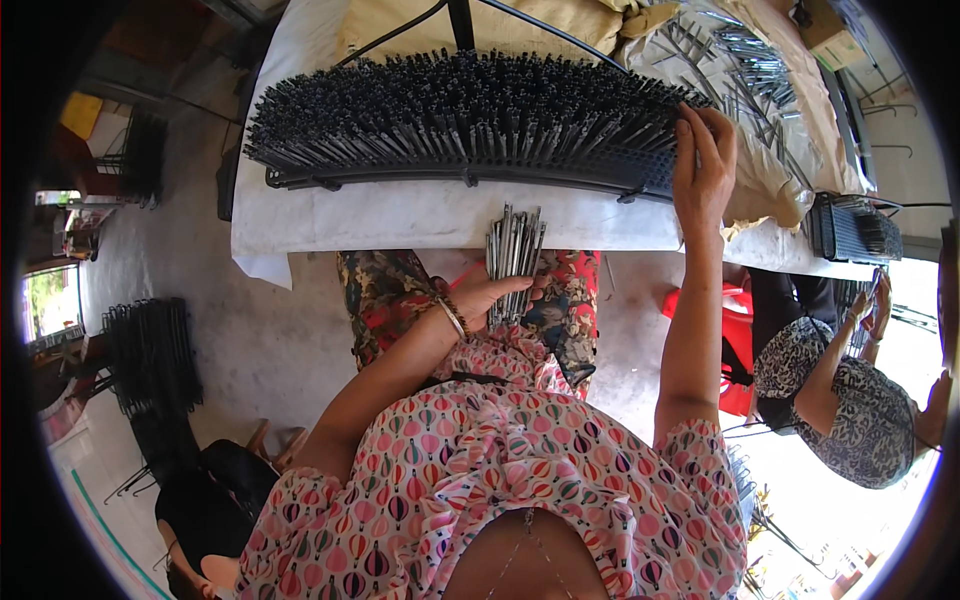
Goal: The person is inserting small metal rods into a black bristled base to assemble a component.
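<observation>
In front of me on the white-covered table stands a long black perforated rack, packed with upright thin metal rods that have dark tops. My left hand is closed round a bundle of loose thin metal rods, held upright over my lap near the table's front edge. My right hand reaches to the rack's right end. Its fingertips are drawn in against the outermost standing rods, and whatever they pinch is hidden. A strip of bare holes shows at the rack's right front, beside that hand.
Loose rods lie on brown paper at the back right. A smaller black rack stands at the table's right end, near a seated person in a patterned top. Another person in black sits at lower left, beside dark hanging rods.
</observation>
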{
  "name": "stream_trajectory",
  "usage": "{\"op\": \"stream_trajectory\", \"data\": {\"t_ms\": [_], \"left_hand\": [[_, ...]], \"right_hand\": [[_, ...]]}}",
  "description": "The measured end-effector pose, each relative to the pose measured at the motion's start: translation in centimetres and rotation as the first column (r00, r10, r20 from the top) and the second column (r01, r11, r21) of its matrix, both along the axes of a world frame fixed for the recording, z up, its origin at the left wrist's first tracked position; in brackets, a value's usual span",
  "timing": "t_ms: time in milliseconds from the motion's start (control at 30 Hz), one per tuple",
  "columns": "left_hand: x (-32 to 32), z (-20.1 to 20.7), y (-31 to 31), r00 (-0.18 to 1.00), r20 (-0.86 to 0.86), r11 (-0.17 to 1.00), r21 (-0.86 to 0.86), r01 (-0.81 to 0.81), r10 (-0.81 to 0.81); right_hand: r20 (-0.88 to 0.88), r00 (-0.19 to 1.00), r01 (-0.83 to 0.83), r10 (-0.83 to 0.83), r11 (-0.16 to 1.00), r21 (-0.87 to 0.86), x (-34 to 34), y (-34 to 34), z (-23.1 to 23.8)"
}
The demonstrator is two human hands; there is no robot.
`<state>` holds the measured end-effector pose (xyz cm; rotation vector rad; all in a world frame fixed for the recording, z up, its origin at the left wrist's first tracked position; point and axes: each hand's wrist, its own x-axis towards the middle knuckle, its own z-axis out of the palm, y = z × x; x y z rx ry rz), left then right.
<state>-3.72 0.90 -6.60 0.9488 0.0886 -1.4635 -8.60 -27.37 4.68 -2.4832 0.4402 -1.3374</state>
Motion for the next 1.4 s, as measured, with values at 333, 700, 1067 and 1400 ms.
{"op": "stream_trajectory", "data": {"t_ms": [333, 700, 1067, 1400], "left_hand": [[-0.2, -0.1, 0.4, 1.0, -0.001, 0.999, -0.03, -0.013, 0.013], [-0.7, -0.7, 0.6, 0.993, 0.102, 0.998, 0.008, -0.055, 0.054], [-0.1, 0.5, 0.0, 0.995, 0.103, 1.0, 0.026, 0.004, -0.006], [0.2, -0.4, -0.2, 0.997, 0.078, 0.999, 0.033, 0.01, -0.012]], "right_hand": [[-0.22, 0.876, 0.047, 0.429, 0.377, 0.925, -5.0, 10.5, -7.0], [0.01, 0.9, 0.065, 0.435, -0.158, 0.985, -4.2, 12.6, -10.6], [0.207, 0.978, -0.166, 0.031, 0.718, 0.676, -4.9, 6.0, -3.1], [0.27, 0.957, 0.034, -0.104, 0.967, 0.252, -2.1, -3.2, -2.1]]}}
